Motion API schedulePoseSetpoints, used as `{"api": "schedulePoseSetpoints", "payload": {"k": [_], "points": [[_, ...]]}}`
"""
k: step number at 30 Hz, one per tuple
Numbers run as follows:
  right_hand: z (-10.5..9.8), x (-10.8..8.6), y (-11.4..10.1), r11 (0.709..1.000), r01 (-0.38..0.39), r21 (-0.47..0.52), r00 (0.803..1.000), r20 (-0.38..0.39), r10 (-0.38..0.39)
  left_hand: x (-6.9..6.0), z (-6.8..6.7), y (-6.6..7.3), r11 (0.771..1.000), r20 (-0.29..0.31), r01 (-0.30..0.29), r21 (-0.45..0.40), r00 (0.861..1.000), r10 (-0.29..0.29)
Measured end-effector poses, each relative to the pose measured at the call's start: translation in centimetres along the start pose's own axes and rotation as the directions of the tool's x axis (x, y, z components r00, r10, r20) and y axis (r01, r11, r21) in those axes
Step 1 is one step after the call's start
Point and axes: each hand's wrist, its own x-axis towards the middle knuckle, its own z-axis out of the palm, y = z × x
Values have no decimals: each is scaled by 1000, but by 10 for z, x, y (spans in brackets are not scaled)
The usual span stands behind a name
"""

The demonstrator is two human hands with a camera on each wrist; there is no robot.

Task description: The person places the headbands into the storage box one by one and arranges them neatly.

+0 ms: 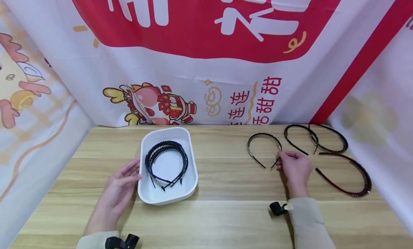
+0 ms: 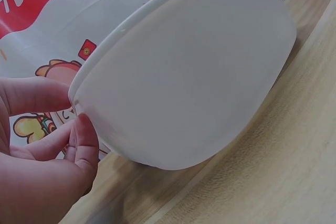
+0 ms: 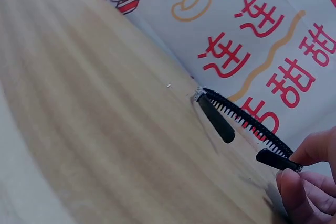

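Right hand (image 1: 295, 166) pinches 1 leg of a black headband (image 1: 264, 134) just above its end, no slack between thumb and fingers, at 3 o'clock of the white tray (image 1: 193, 172); left hand (image 1: 120, 186) touches the tray's 9 o'clock side with loosely extended fingers. Headband is probably light, springy and slightly slick (its teeth may snag); the smooth leg at its 4 o'clock seems the best hold, as over-spreading could crack it.
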Motion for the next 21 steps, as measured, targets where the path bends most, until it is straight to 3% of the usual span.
{"api": "schedulePoseSetpoints", "payload": {"k": [6,21], "points": [[-2,2,-2,998,-36,58,999,10,36,-2,1,4,1000,-4,24,15,1000,-24],[1,3,-3,998,-52,28,999,5,52,-2,1,4,998,-33,55,22,998,-54]]}}
